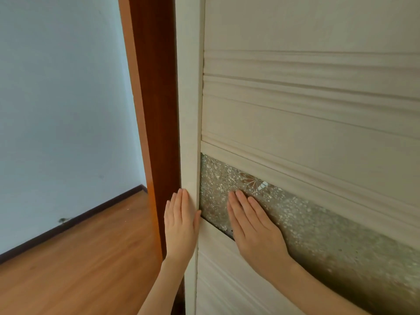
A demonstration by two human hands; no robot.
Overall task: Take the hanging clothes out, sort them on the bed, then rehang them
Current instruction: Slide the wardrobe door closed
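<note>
A cream wardrobe sliding door (295,123) fills the right of the view, with ridged mouldings and a band of sparkly patterned glass (318,226) across it. My left hand (180,226) lies flat against the door's left edge strip, fingers together and pointing up, thumb on the front face. My right hand (254,226) presses palm-down on the glass band, fingers slightly spread. Neither hand holds anything. No clothes, hangers or bed are in view; the door hides the wardrobe's inside.
A reddish-brown wardrobe side panel (156,110) stands just left of the door. Beyond it are a pale blue wall (59,110), a dark skirting board (75,221) and a wooden floor (86,264).
</note>
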